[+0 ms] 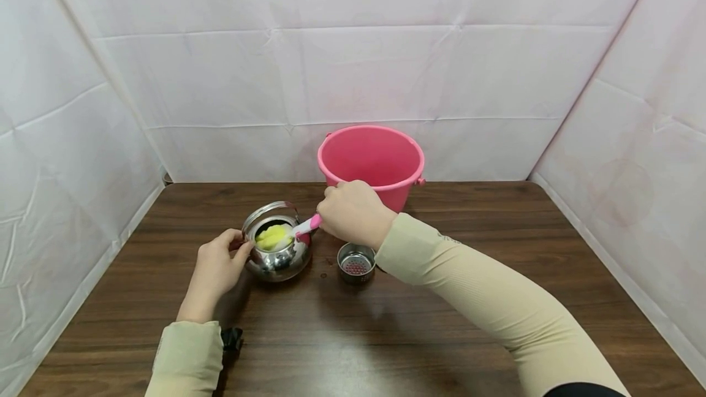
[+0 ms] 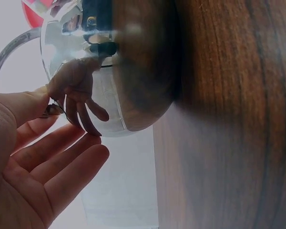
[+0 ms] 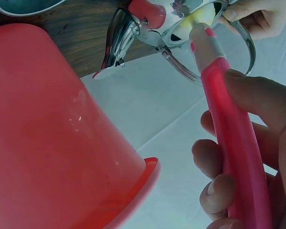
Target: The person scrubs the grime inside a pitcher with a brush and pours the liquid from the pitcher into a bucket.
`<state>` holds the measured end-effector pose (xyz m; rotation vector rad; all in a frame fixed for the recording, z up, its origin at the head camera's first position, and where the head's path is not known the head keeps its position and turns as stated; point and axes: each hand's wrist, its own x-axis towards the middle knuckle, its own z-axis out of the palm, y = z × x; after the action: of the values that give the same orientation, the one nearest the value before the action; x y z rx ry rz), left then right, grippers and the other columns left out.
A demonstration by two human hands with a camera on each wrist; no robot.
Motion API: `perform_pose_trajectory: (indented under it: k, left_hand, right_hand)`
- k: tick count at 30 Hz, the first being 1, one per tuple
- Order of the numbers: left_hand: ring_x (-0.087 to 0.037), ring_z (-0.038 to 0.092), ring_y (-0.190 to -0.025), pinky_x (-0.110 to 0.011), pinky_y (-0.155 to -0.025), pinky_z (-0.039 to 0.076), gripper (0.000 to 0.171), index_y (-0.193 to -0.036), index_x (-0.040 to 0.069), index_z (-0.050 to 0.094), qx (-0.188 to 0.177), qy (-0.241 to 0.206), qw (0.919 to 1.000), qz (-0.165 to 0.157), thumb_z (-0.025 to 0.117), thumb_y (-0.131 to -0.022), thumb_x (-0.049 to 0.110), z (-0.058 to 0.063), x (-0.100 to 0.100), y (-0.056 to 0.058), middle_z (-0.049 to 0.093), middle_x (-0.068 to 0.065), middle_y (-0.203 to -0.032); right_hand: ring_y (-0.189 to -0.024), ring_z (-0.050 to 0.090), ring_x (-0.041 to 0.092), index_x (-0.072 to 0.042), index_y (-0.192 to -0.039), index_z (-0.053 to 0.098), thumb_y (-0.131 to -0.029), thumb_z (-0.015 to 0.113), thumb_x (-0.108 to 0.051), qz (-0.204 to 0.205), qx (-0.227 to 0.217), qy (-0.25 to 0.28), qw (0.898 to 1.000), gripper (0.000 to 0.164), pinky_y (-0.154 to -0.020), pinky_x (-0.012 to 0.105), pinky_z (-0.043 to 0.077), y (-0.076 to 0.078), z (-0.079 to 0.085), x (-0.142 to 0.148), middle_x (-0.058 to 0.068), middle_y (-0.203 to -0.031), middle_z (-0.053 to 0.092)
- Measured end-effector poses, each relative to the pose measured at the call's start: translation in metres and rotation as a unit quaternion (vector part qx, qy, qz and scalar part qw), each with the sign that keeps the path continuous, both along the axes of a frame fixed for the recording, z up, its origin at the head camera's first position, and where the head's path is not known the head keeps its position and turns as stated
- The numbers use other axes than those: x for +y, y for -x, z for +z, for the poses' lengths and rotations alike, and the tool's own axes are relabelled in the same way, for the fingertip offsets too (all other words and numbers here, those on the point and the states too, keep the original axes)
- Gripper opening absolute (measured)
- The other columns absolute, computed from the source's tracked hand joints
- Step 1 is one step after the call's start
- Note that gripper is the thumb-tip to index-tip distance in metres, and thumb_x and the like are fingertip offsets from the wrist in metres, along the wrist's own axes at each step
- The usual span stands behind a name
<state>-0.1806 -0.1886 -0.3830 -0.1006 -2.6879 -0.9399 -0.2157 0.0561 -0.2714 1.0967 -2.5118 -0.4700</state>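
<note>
Right hand (image 1: pixel 353 208) grips the scrubber (image 1: pixel 305 226), its long axis slanting down-left into the kettle (image 1: pixel 282 267) (which the left hand (image 1: pixel 216 267) pinches).

The bucket (image 1: pixel 361 155) by the back edge of the surface (image 1: pixel 287 342) is plain pink. The surface is brown with darker streaky lines. Nearer its left edge, the pot (image 1: pixel 276 268) is shiny silver, with brown and white mirrored on its side. The brush (image 3: pixel 236 143) has a bright pink handle, a white neck with pink bits, and a yellow end. The little cup (image 1: pixel 356 256) is silver. Both sleeves (image 1: pixel 480 296) are pale tan. The cloth walls (image 1: pixel 358 72) are white.
</note>
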Motion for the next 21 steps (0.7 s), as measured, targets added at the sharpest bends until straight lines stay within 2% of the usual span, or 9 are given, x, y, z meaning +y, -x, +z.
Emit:
perform_pose_trajectory:
  k: [9,16,21]
  left_hand:
    - [-0.042,0.058,-0.108,-0.053,-0.088,0.048,0.027,-0.110,-0.005,0.060,-0.010,-0.003,0.9999,0.007,0.056,-0.095,0.018,0.0008,0.0001,-0.0002,0.063,-0.028,-0.112]
    - [-0.040,0.062,-0.103,-0.051,-0.084,0.051,0.024,-0.107,-0.003,0.058,-0.007,-0.006,1.0000,0.002,0.055,-0.095,0.018,-0.0038,0.0004,-0.0001,0.064,-0.028,-0.109]
    - [-0.041,0.059,-0.108,-0.052,-0.087,0.049,0.025,-0.109,-0.002,0.057,-0.013,-0.007,0.9999,-0.006,0.053,-0.096,0.018,-0.0028,0.0005,-0.0006,0.063,-0.029,-0.114]
  right_hand:
    - [-0.061,0.058,0.017,-0.018,-0.077,0.074,-0.087,0.058,-0.023,-0.026,-0.019,0.003,0.999,0.019,-0.051,0.032,0.052,0.0043,0.0004,-0.0019,0.003,-0.072,0.065]
    - [-0.062,0.057,0.018,-0.019,-0.084,0.075,-0.087,0.059,-0.026,-0.040,-0.022,-0.003,0.999,0.017,-0.054,0.031,0.052,0.0070,-0.0021,-0.0022,0.002,-0.076,0.066]
    - [-0.063,0.057,0.018,-0.018,-0.088,0.075,-0.087,0.059,-0.027,-0.049,-0.028,-0.007,0.998,0.018,-0.055,0.031,0.053,0.0097,-0.0025,-0.0012,0.004,-0.078,0.066]
